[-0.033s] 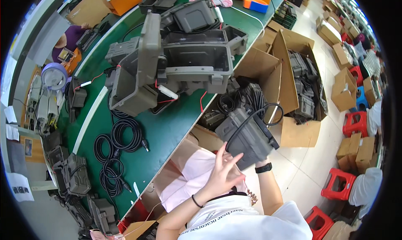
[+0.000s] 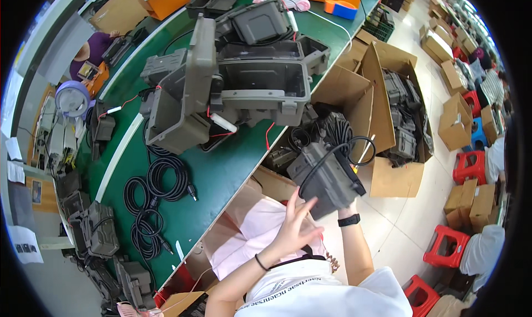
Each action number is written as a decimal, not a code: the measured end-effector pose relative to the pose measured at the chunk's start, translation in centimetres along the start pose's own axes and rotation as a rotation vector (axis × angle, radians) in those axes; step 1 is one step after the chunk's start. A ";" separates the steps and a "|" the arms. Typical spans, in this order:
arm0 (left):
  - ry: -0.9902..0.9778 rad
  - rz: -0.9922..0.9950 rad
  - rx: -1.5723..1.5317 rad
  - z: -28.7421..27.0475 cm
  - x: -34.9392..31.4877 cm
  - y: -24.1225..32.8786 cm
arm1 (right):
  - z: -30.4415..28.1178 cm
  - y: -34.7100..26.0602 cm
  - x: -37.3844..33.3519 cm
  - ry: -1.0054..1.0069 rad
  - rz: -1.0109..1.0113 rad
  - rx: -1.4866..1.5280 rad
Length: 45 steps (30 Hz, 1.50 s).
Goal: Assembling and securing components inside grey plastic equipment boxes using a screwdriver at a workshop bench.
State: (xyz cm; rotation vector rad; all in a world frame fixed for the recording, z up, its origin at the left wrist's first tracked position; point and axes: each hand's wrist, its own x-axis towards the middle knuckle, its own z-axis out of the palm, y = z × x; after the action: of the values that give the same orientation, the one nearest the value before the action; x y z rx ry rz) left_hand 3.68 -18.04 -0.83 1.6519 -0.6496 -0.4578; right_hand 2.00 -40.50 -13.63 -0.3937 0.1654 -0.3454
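Observation:
A grey plastic case (image 2: pixel 328 178) is held tilted over my lap, just off the table's edge. My right hand (image 2: pixel 348 208), mostly hidden behind the case, grips it from its lower right side. In front of its near left corner is my left hand (image 2: pixel 296 228), fingers spread and nothing in them; whether a fingertip touches the case I cannot tell. A black cable (image 2: pixel 317 167) arcs across the case and loops out past its right side.
Open grey cases (image 2: pixel 266 98) and coiled black cables (image 2: pixel 169 178) lie on the green table (image 2: pixel 221 178). Cardboard boxes (image 2: pixel 382 95) with more cases and cables stand to the right. Red stools (image 2: pixel 448 245) and seated people are farther right.
The case has shifted and tilted very slightly in my right hand, and a small yellow spot now shows by its right edge. My left hand has barely moved.

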 end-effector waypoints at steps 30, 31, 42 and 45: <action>0.864 0.098 -0.213 -27.2 -2.8 10.6 | -10.6 6.1 26.9 0.630 -0.433 -1.255; 1.027 0.119 -0.075 -30.6 -2.8 10.2 | -8.7 7.8 26.3 0.642 -0.283 -1.019; 1.180 -0.359 1.132 -56.1 1.2 -2.5 | 0.0 8.6 10.0 0.617 -0.254 -0.993; 1.075 -0.472 1.226 -56.9 2.7 -1.9 | 4.7 5.8 7.5 0.639 -0.694 -1.358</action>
State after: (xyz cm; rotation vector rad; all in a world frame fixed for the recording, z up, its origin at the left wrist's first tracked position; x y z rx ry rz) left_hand 41.66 23.59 7.70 2.8126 0.4274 0.6891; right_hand 11.70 -36.56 -12.36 -1.6994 0.9165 -1.0311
